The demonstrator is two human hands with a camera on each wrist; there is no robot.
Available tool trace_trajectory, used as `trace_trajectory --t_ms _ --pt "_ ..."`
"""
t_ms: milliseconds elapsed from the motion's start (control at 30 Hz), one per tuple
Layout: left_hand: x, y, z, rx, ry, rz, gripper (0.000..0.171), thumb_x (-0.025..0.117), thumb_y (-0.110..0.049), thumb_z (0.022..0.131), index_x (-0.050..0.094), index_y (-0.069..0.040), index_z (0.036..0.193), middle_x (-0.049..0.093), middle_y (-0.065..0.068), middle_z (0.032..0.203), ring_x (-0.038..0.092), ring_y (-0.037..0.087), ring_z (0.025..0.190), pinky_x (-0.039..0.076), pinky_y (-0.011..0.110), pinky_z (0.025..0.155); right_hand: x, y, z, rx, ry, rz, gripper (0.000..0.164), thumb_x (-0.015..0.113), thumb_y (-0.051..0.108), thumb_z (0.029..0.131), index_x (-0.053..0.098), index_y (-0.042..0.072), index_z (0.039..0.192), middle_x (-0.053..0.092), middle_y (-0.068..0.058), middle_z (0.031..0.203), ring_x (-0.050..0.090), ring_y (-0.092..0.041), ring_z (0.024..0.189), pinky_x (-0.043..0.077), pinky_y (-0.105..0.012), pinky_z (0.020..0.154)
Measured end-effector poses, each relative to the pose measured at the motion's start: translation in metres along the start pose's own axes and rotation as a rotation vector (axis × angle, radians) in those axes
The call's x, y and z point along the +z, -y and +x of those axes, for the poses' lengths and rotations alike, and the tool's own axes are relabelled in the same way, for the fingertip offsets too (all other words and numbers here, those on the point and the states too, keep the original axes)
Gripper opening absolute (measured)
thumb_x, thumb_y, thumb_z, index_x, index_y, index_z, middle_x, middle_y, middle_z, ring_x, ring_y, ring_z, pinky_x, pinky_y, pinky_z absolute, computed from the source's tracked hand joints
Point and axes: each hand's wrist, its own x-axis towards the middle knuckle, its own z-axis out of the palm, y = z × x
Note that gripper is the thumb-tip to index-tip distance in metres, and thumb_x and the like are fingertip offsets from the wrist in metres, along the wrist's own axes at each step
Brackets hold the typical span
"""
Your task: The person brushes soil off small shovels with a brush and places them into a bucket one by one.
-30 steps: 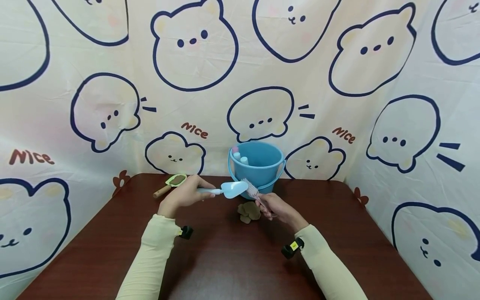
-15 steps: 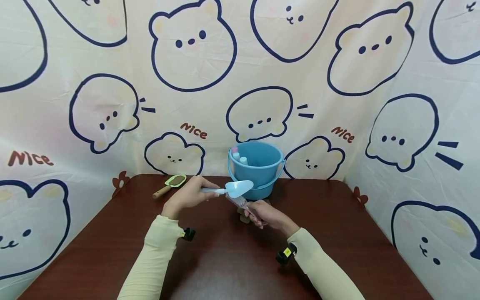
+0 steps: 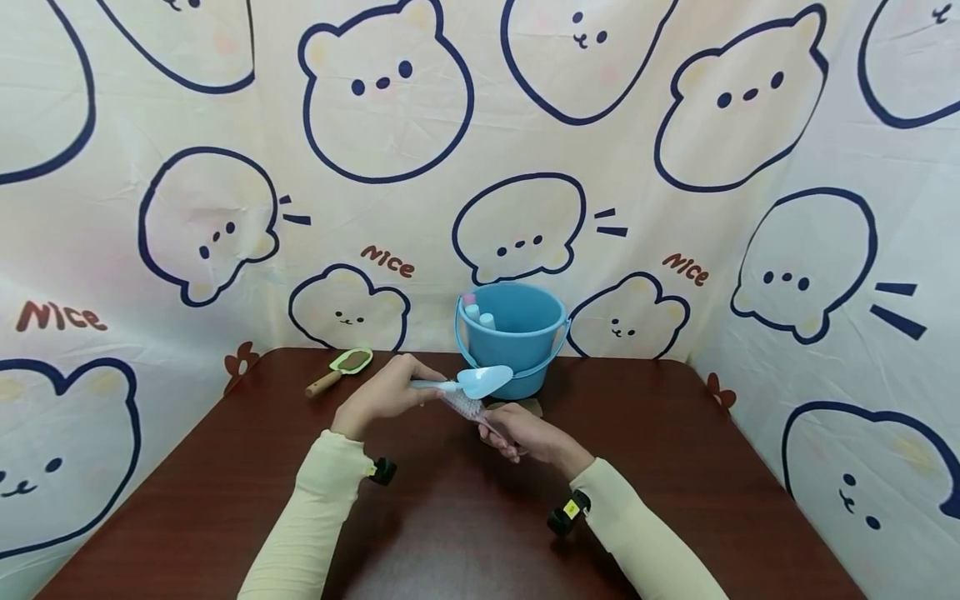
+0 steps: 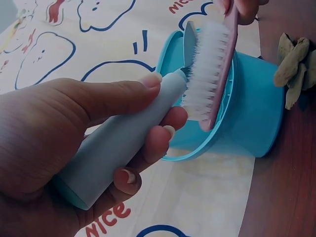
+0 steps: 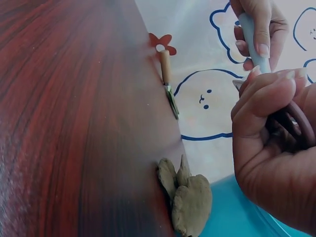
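Note:
In the head view my left hand grips a light blue trowel by its thick handle, blade pointing right. My right hand is curled round the handle of a pink brush just below the blade. The left wrist view has the brush's white bristles against the trowel where the handle meets the blade; the blade is partly hidden behind them. Brownish-grey clay-like lumps lie on the table beside the bucket, mostly hidden by my right hand in the head view.
A blue bucket stands at the table's back edge, with pink and pale blue handle ends showing inside. To the left lies a small green trowel with a wooden handle. A patterned cloth wall surrounds the brown table.
The brush has swung left and down from beside the blade to under the trowel's neck, as my right hand moved left. The trowel has shifted slightly right.

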Motion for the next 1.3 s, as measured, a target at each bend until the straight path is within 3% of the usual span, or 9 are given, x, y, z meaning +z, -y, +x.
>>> trace_trajectory --t_ms 300,1133,1300 --pt "-0.001 -0.001 0.001 -0.009 0.012 0.01 0.021 0.073 -0.011 0.094 0.078 -0.001 0.111 0.073 0.002 0.084 0.056 0.012 0.06 0.048 0.027 0.056 -0.006 0.0 -0.002 -0.016 0.021 0.02 0.037 0.036 0.028 0.11 0.054 -0.001 0.094 0.044 0.003 0.06 0.041 -0.007 0.044 0.036 -0.022 0.043" --pt "-0.013 0.002 -0.01 -0.076 -0.009 -0.007 0.022 0.076 -0.011 0.092 0.078 0.0 0.111 0.075 0.009 0.088 0.064 0.024 0.07 0.052 0.033 0.064 -0.028 -0.002 -0.007 -0.025 -0.076 0.031 0.039 0.034 0.028 0.11 0.054 -0.004 0.099 0.042 0.003 0.059 0.041 -0.008 0.046 0.037 -0.023 0.047" --pt "-0.016 0.003 -0.011 -0.079 -0.007 -0.023 0.022 0.075 -0.011 0.092 0.078 -0.001 0.111 0.076 0.01 0.091 0.064 0.021 0.068 0.051 0.033 0.062 -0.034 0.0 -0.009 -0.044 -0.111 0.01 0.04 0.032 0.025 0.109 0.054 -0.007 0.1 0.043 0.003 0.058 0.04 -0.008 0.045 0.035 -0.024 0.046"
